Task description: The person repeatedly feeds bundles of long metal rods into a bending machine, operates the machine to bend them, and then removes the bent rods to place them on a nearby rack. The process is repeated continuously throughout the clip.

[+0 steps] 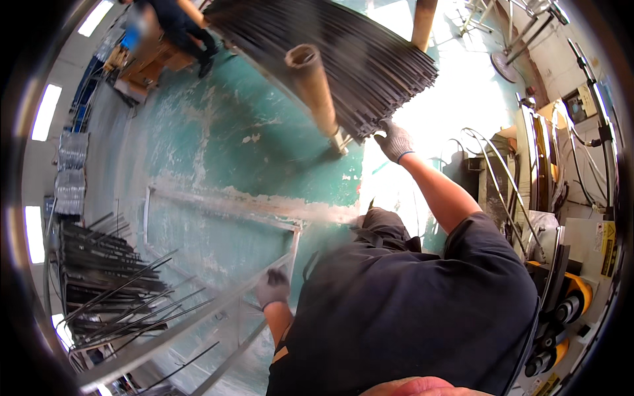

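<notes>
Dark bars [343, 59] lie massed beside a brown post [314, 89], none visibly lifted clear. The right hand [396, 140] meets their near ends; whether it grips cannot be told. The left hand [273, 290], fingers curled, hold unclear, is beside a pale metal frame [165, 334]. Further dark rods [99, 257] occupy the far left.

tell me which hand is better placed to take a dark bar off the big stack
Probably the right hand: it is at the near end of the stack of dark bars. The left hand is farther off, beside a pale metal rail.
</notes>
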Action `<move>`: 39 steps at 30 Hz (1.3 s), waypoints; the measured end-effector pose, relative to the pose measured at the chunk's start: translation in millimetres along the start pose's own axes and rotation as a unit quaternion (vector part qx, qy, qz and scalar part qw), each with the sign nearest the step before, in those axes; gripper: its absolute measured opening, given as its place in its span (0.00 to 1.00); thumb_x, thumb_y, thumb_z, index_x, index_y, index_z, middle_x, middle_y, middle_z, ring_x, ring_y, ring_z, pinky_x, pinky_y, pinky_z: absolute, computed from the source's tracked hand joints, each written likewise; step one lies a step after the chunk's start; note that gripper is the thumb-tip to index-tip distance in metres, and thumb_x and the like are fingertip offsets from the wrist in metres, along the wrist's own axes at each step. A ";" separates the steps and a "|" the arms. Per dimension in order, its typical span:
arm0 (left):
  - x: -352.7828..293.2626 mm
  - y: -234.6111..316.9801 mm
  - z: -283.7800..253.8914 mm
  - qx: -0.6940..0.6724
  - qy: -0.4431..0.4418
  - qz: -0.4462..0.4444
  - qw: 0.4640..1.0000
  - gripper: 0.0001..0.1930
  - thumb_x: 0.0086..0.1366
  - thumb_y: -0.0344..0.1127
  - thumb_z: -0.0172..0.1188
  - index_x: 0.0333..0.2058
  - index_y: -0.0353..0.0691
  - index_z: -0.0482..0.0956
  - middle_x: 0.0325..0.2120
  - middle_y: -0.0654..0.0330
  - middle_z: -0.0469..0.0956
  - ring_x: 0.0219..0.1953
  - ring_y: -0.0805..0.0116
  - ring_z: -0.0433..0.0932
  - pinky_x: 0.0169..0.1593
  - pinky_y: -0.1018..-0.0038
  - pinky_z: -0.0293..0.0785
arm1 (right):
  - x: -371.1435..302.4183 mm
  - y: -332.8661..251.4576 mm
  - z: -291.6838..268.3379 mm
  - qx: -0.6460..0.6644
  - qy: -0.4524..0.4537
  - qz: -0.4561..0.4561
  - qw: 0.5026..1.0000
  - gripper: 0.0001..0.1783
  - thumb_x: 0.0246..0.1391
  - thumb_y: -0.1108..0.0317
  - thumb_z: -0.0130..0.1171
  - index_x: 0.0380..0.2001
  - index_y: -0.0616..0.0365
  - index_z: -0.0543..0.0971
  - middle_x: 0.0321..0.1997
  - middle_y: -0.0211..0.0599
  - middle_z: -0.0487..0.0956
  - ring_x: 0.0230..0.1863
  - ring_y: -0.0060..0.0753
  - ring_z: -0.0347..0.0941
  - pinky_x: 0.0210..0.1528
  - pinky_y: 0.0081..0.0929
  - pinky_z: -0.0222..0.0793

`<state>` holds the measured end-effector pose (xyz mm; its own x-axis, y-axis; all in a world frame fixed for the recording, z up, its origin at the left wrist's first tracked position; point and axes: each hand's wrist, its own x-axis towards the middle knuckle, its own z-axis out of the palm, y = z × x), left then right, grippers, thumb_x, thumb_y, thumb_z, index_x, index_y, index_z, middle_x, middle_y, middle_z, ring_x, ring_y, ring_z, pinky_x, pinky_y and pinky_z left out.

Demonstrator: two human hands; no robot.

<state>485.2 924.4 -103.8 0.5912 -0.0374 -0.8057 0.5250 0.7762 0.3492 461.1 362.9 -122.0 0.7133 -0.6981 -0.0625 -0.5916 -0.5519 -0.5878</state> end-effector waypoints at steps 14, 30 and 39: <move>-45.1 -137.7 511.3 0.518 -0.297 0.491 0.634 0.08 0.70 0.30 0.61 0.44 0.32 0.79 0.37 0.59 0.81 0.38 0.69 0.79 0.46 0.74 0.76 | 183.5 88.9 -86.6 -0.092 0.054 0.151 0.983 0.33 0.52 0.49 0.69 0.57 0.53 0.75 0.55 0.50 0.80 0.59 0.54 0.76 0.59 0.48 0.72; 30.5 -219.0 605.5 0.617 -0.306 0.458 0.562 0.04 0.66 0.29 0.60 0.34 0.35 0.81 0.29 0.58 0.86 0.33 0.61 0.81 0.42 0.70 0.77 | 326.1 135.0 -109.1 -0.199 0.063 0.168 0.964 0.58 0.42 0.42 0.77 0.70 0.59 0.61 0.69 0.49 0.67 0.70 0.51 0.62 0.71 0.45 0.61; 19.7 -244.0 618.6 0.662 -0.152 0.615 0.400 0.03 0.66 0.31 0.61 0.34 0.41 0.81 0.25 0.66 0.87 0.31 0.61 0.81 0.38 0.67 0.77 | 358.7 130.9 -93.9 -0.236 -0.003 0.157 0.959 0.52 0.38 0.40 0.78 0.59 0.61 0.68 0.60 0.53 0.72 0.64 0.56 0.67 0.66 0.49 0.64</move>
<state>747.5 345.0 91.1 0.8424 -0.3704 0.3913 -0.5326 -0.6823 0.5007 604.2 -2.7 -145.6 0.4726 -0.8622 -0.1824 -0.8812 -0.4602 -0.1078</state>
